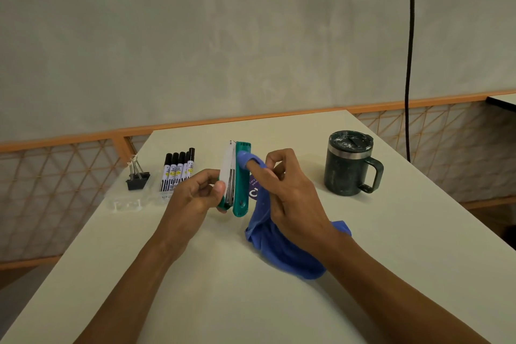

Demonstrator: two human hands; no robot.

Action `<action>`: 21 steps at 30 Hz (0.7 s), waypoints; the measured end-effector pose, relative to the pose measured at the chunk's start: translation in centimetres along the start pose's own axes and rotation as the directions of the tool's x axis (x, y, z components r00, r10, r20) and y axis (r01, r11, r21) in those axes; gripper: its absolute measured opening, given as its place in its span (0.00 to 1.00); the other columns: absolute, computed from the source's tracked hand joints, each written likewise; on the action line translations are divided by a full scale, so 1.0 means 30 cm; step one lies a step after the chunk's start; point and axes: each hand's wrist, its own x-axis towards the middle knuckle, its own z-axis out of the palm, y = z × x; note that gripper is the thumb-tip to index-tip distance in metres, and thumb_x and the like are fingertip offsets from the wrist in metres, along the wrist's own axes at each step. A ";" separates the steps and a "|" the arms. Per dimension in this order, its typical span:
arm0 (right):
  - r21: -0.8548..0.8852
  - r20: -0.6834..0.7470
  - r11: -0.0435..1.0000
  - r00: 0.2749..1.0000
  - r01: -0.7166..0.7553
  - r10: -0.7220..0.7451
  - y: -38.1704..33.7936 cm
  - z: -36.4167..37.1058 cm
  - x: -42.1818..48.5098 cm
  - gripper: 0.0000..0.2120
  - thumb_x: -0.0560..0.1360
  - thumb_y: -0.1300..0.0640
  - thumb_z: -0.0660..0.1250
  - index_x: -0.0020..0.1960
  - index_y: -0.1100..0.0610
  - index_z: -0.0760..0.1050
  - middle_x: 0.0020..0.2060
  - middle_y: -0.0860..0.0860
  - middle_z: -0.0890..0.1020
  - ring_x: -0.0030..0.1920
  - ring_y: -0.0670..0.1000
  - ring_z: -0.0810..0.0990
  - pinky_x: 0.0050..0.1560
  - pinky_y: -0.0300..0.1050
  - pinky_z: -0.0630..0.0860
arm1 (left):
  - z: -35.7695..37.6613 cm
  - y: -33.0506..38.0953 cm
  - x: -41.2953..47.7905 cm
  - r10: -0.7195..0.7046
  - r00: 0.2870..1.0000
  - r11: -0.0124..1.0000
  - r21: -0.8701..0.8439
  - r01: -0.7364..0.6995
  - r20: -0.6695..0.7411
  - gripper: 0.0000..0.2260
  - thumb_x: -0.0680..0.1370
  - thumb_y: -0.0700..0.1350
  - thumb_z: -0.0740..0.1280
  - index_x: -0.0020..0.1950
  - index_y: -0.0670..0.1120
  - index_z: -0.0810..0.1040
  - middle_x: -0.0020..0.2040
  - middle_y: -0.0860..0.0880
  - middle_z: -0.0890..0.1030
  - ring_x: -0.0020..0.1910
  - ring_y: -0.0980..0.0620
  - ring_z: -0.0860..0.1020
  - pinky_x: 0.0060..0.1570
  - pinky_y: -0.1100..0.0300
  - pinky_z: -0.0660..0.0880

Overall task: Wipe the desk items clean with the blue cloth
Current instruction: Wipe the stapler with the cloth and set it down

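A green and white stapler (240, 176) stands on end above the desk, swung open. My left hand (195, 198) grips its lower end, thumb on the white arm. My right hand (282, 190) holds the blue cloth (282, 248), which is wrapped over the index finger. That covered fingertip presses on the green arm near the top. The rest of the cloth hangs down onto the cream desk (223, 288). A purple card (253, 190) shows partly behind the stapler.
Several black-capped markers (178, 173) lie in a clear plastic tray (125, 204) at the left, beside black binder clips (136, 179). A dark lidded mug (349, 165) stands at the right. A black cable (409, 64) hangs at the back right. An orange-framed lattice rail runs behind the desk.
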 end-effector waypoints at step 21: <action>0.093 -0.037 0.993 0.997 -0.071 0.075 -0.008 0.056 0.010 0.24 0.84 0.68 0.60 0.77 0.50 0.70 0.61 0.48 0.67 0.51 0.50 0.74 0.40 0.47 0.80 | 0.006 0.020 -0.008 -0.013 1.000 0.998 0.061 0.014 -0.018 0.09 0.87 0.40 0.64 0.62 0.48 0.83 0.53 0.46 0.88 0.52 0.40 0.86 0.60 0.37 0.81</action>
